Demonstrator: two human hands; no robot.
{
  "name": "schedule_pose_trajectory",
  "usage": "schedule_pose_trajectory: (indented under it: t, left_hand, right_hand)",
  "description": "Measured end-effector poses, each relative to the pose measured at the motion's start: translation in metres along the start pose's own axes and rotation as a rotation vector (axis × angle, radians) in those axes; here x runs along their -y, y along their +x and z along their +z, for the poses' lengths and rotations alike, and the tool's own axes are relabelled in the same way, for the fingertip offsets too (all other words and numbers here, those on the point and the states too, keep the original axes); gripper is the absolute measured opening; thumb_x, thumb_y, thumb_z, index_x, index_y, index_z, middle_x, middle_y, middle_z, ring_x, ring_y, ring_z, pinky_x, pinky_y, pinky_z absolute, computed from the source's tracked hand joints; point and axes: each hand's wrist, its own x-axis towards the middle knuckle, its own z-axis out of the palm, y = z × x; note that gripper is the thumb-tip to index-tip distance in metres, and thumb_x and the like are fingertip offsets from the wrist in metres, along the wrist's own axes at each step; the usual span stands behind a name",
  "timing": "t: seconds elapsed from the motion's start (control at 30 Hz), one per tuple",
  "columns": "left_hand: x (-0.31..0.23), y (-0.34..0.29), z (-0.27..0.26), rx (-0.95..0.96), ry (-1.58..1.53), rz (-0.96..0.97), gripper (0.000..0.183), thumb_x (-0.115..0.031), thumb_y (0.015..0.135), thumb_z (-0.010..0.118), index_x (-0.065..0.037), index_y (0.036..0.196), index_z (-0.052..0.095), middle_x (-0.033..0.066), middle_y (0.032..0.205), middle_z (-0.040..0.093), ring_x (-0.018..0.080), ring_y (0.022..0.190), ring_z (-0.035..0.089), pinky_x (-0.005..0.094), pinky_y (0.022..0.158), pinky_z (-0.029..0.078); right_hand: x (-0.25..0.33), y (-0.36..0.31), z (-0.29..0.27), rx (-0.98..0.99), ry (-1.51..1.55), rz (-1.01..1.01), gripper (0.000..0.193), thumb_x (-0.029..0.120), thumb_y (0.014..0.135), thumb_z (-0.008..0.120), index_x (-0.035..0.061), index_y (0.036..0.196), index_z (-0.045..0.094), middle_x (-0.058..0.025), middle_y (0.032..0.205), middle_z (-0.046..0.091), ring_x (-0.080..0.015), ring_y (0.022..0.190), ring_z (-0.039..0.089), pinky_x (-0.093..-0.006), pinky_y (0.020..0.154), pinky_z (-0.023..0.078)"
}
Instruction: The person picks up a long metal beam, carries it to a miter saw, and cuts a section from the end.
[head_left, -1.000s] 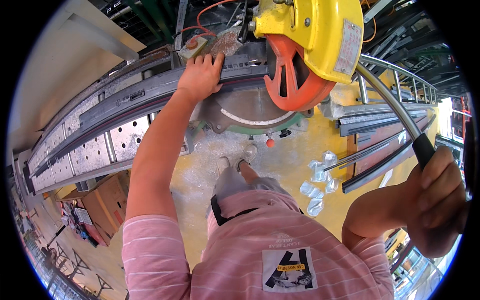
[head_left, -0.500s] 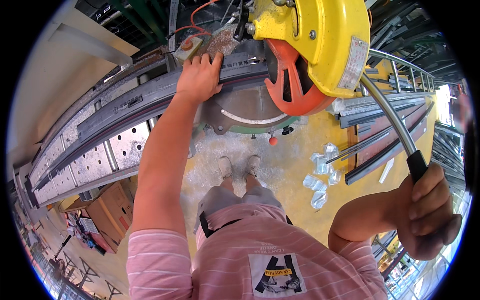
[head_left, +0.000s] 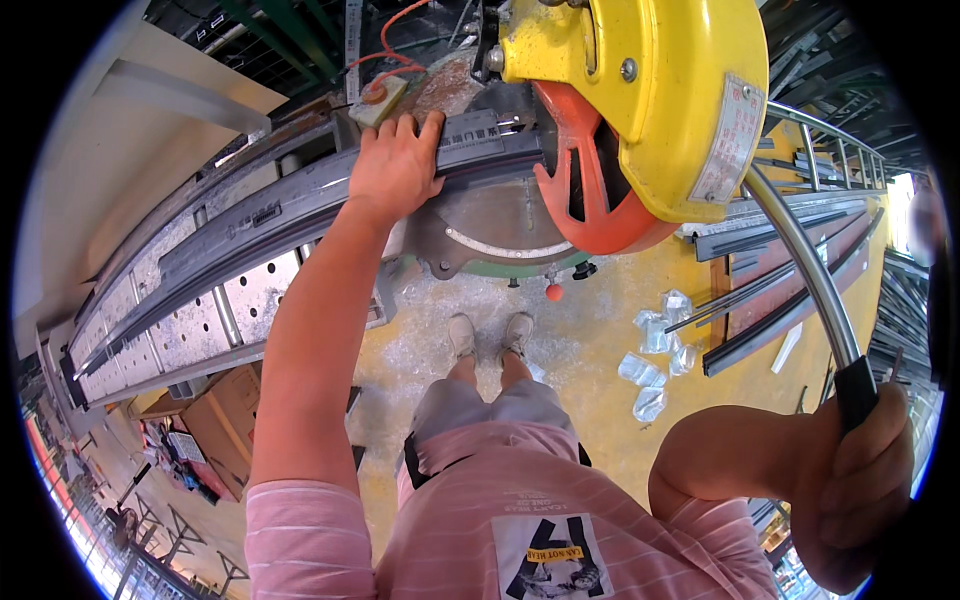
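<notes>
Pressing flat, the left hand [head_left: 395, 165] spreads its fingers over the long grey metal profile [head_left: 290, 205], pinning it on the saw bed beside the blade. The right hand [head_left: 855, 480] is wrapped tight round the black grip of the curved handle [head_left: 800, 265]. Yellow chop saw [head_left: 640, 100] sits raised, orange guard [head_left: 580, 190] clear of the profile, so the cut looks not yet made. Offcut profiles [head_left: 780, 270] lie on the yellow floor [head_left: 590, 340].

Single head-worn fisheye, looking steeply down, close over chop saw [head_left: 640, 110], floor below
</notes>
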Motion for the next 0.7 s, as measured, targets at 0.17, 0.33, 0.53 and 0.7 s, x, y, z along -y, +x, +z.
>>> schedule_pose_trajectory:
  t: [0.17,0.33,0.53,0.7]
  left_hand:
    - [0.000,0.001,0.000,0.004,0.001,0.005,0.081,-0.033,0.076,0.083,-0.012,0.142,0.042,0.0144,0.119,0.059,0.0327,0.116,0.057,0.0470,0.097,0.044]
    - [0.002,0.000,0.003,-0.005,0.007,0.013,0.080,-0.033,0.076,0.083,-0.013,0.142,0.042,0.0144,0.119,0.059,0.0330,0.116,0.057,0.0472,0.097,0.044]
    - [0.002,0.001,0.005,-0.033,0.014,0.024,0.081,-0.033,0.076,0.083,-0.012,0.143,0.042,0.0144,0.118,0.059,0.0331,0.116,0.058,0.0470,0.096,0.045]
    - [0.003,-0.002,0.008,-0.055,0.004,0.001,0.076,-0.031,0.076,0.083,-0.015,0.140,0.045,0.0126,0.117,0.060,0.0311,0.114,0.059,0.0457,0.095,0.045]
  right_hand:
    - [-0.005,0.000,0.008,0.074,0.037,-0.066,0.038,0.040,0.095,0.050,0.0234,0.062,0.040,0.0113,0.055,0.046,-0.0030,0.048,0.044,-0.0234,0.053,0.034]
    - [-0.011,0.010,0.029,0.113,0.072,-0.059,0.019,0.025,0.104,0.043,0.0143,0.091,0.051,0.0066,0.056,0.044,-0.0087,0.048,0.045,-0.0270,0.052,0.040]
    - [-0.005,-0.005,0.016,-0.045,0.041,-0.088,0.018,0.029,0.094,0.053,0.0179,0.080,0.053,0.0112,0.050,0.045,-0.0046,0.044,0.044,-0.0260,0.055,0.038]
    - [-0.012,0.007,0.040,-0.015,0.040,-0.083,0.019,0.020,0.105,0.043,0.0132,0.093,0.056,0.0083,0.050,0.044,-0.0067,0.043,0.045,-0.0250,0.049,0.041]
